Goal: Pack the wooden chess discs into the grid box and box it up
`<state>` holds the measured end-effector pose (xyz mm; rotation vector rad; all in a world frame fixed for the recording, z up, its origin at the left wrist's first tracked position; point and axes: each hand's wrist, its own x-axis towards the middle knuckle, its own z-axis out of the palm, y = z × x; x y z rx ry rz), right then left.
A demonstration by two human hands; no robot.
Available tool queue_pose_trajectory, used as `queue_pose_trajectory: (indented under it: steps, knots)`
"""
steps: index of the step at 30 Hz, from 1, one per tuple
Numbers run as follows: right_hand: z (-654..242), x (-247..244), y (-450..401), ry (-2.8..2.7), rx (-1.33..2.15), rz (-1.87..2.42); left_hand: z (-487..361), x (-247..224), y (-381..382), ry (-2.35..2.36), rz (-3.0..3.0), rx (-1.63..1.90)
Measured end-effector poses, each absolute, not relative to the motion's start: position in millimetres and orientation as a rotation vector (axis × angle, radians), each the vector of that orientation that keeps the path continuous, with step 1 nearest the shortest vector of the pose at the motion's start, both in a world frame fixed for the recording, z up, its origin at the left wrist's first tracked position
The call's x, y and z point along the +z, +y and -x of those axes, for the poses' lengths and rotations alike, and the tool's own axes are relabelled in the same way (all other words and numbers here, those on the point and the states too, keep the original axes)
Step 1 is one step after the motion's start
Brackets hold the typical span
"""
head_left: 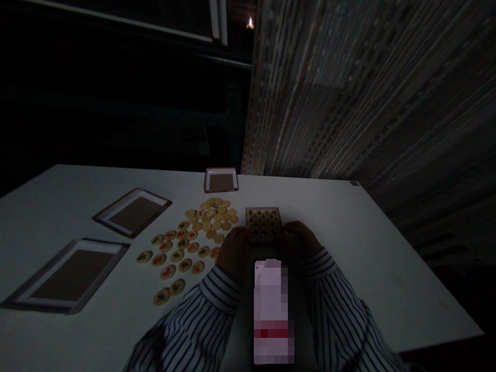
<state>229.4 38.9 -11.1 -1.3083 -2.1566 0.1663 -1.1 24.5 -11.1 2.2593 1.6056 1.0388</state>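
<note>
A small box (247, 219) filled with rows of round Chinese chess pieces (263, 221) sits on the white table in front of me. My left hand (235, 249) is closed at its near left corner, and my right hand (304, 237) is closed at the near right one. Shadow hides most of my fingertips. Left of the box, many loose Chinese chess pieces (177, 255) are spread out; those closer to me show red or black characters, while most farther ones (217, 217) look blank on top.
Three open shallow boxes or lids stand on the table (372, 289): a small one (220, 169) at the far edge, a medium one (132, 211) and a larger one (73, 276) at left. A lit, pixelated phone-like screen (271, 310) lies between my forearms. A string curtain (329, 88) hangs behind.
</note>
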Motion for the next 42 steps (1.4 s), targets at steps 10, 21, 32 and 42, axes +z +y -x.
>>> queue_pose_trajectory:
  steps: [10,21,32,42]
  knots:
    - [-230,-18,41,-2.159,0.19,1.348,0,-9,24,1.567,-2.272,1.049]
    - [-222,-15,38,-2.089,0.193,1.496,-1,-4,23,1.582,-2.289,1.017]
    - [-227,-22,42,-2.13,0.233,1.531,-3,-4,24,1.579,-2.252,1.021]
    - [-228,-24,41,-2.134,0.205,1.458,-2,0,21,1.59,-2.228,1.004]
